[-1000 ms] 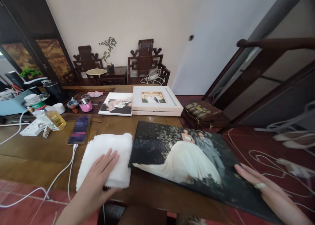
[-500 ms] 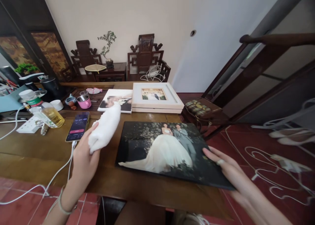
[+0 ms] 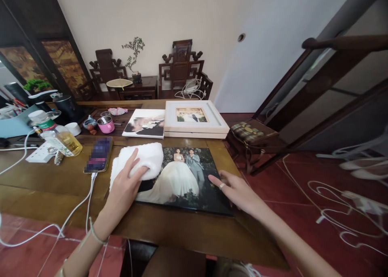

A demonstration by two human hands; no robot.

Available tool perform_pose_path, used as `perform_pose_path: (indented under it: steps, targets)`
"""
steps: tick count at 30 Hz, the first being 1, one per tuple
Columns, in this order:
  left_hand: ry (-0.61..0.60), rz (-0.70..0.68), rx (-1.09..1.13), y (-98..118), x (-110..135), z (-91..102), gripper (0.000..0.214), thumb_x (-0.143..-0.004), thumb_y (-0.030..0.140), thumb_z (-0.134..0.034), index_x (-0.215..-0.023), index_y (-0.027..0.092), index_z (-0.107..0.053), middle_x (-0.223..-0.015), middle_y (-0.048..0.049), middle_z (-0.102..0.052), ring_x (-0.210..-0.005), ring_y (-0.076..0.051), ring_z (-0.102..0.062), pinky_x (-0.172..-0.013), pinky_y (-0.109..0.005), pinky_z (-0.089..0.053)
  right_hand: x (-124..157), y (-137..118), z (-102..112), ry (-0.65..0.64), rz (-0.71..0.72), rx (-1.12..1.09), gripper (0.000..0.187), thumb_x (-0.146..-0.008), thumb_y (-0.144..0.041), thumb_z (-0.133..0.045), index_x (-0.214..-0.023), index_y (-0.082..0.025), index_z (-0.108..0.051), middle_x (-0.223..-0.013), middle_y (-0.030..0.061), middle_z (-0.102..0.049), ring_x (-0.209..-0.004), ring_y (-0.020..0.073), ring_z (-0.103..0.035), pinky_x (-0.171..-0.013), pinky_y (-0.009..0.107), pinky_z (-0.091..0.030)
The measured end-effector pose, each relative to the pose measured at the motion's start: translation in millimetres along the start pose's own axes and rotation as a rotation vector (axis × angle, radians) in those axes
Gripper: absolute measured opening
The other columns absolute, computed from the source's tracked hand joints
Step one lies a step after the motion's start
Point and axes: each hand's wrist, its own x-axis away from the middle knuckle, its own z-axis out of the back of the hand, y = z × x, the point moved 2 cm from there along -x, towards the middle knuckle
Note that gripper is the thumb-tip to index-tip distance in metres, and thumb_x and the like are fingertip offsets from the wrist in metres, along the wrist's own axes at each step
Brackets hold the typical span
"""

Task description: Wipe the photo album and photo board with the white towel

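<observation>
A dark photo panel (image 3: 209, 198) showing a couple in wedding clothes lies on the wooden table (image 3: 194, 230). My left hand (image 3: 125, 180) is closed on a folded white cloth (image 3: 153, 157), pressing it over the panel's left part. That end of the panel is hidden under the cloth. My right hand (image 3: 235, 188), with a ring on one finger, grips the panel's right edge, thumb on the picture; the fingertips beyond the edge are partly hidden.
Behind the panel are a framed photo (image 3: 197, 121) and a white photo board (image 3: 144, 123). To the left stand a charging phone (image 3: 98, 155), an oil bottle (image 3: 65, 141), a power strip (image 3: 39, 152) and a pink cup (image 3: 106, 125). A plaid bag (image 3: 247, 131) rests beyond the table's right side.
The photo panel has shifted left and now lies flatter on the table. My left hand has brought the white cloth down onto its left part. My right hand moved left with the edge.
</observation>
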Motion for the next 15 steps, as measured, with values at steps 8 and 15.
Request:
perform_pose_path:
  steps: [8, 15]
  targets:
    - [-0.018, -0.197, -0.143, 3, -11, -4.9, 0.03, -0.087, 0.003, -0.039, -0.086, 0.016, -0.066, -0.121, -0.0117, -0.062, -0.115, -0.025, -0.054, -0.089, -0.042, -0.045, -5, -11, 2, 0.102, 0.193, 0.531, 0.039, -0.087, -0.052, -0.043, -0.06, -0.024, -0.047, -0.055, 0.0061, -0.061, -0.057, 0.0246, -0.062, -0.052, 0.03, -0.036]
    - [0.575, -0.142, -0.355, -47, -26, 52.4, 0.012, -0.085, 0.028, -0.064, -0.078, 0.019, -0.067, -0.069, -0.004, -0.056, -0.069, -0.016, -0.05, -0.066, -0.03, -0.038, 3, -18, -4, 0.277, 0.194, 0.748, 0.035, -0.09, -0.052, -0.039, -0.09, -0.021, -0.055, -0.075, 0.0114, -0.068, -0.066, 0.0282, -0.065, -0.053, 0.031, -0.039]
